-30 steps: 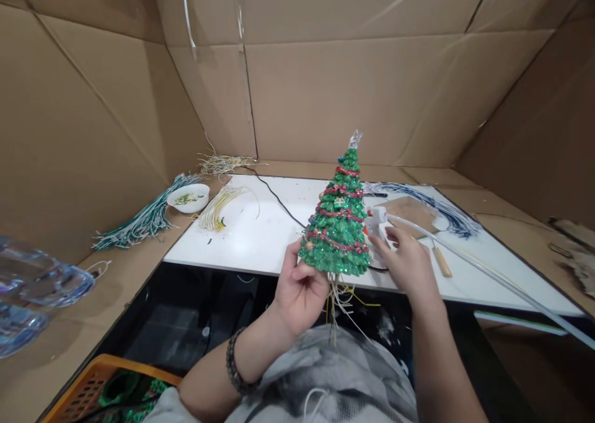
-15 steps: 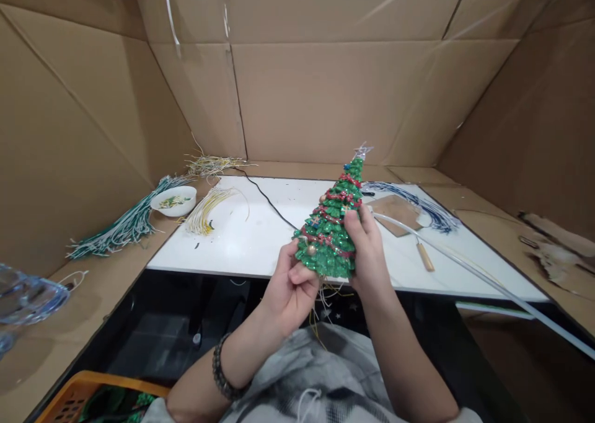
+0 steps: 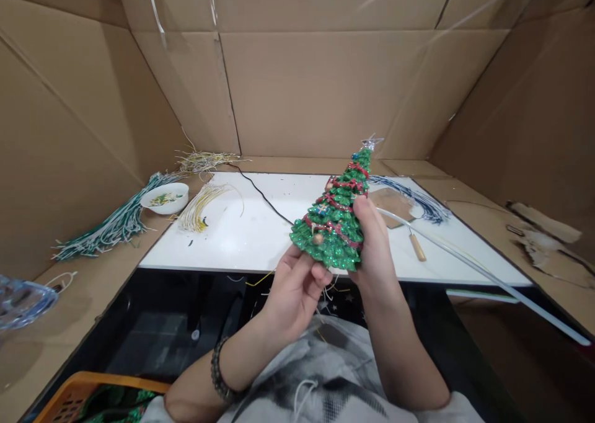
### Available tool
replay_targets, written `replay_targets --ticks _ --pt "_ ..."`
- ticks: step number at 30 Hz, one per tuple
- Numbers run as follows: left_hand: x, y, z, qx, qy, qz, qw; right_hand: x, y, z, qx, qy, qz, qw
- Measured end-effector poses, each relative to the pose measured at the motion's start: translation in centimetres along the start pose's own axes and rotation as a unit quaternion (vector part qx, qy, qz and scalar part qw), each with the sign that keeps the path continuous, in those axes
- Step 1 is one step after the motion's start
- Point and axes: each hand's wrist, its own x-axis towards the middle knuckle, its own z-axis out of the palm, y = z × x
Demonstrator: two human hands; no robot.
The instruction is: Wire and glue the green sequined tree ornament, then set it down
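Note:
A green glittery Christmas tree figurine (image 3: 337, 224), with red garlands, small ornaments and a clear star on top, is held up tilted over the front edge of the white board. My right hand (image 3: 375, 246) grips its right side, thumb on the front. Curled fingers of my left hand (image 3: 297, 289) press at the lower rim and underside; some fingertips are hidden beneath the base. Thin white and yellow wires (image 3: 328, 293) hang below the tree, near my left fingers.
On the white board (image 3: 242, 246) lie yellow-white wires (image 3: 202, 206), blue wires (image 3: 425, 203) and a wooden-handled tool (image 3: 417, 248). To the left are a white bowl (image 3: 165, 206) and green-white wires (image 3: 111, 221). A pale tube (image 3: 483, 262) crosses the right side. An orange basket (image 3: 106, 379) stands low left.
My left hand has slid down and right along the tree's base, its thumb leaving the front rim. The tree has shifted slightly right and turned a little in my right hand.

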Motion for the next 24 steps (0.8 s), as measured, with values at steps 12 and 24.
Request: replay_targets --ticks 12,24 --pt "0.2 -0.6 -0.5 0.067 -0.001 0.025 0.997 -0.4 0.9 -0.2 0.02 0.003 -0.013 1.0" --pt "1.2 -1.3 -1.1 0.078 0.009 0.032 0.996 -0.5 1.6 0.0 0.041 0.027 -0.029 0.998"
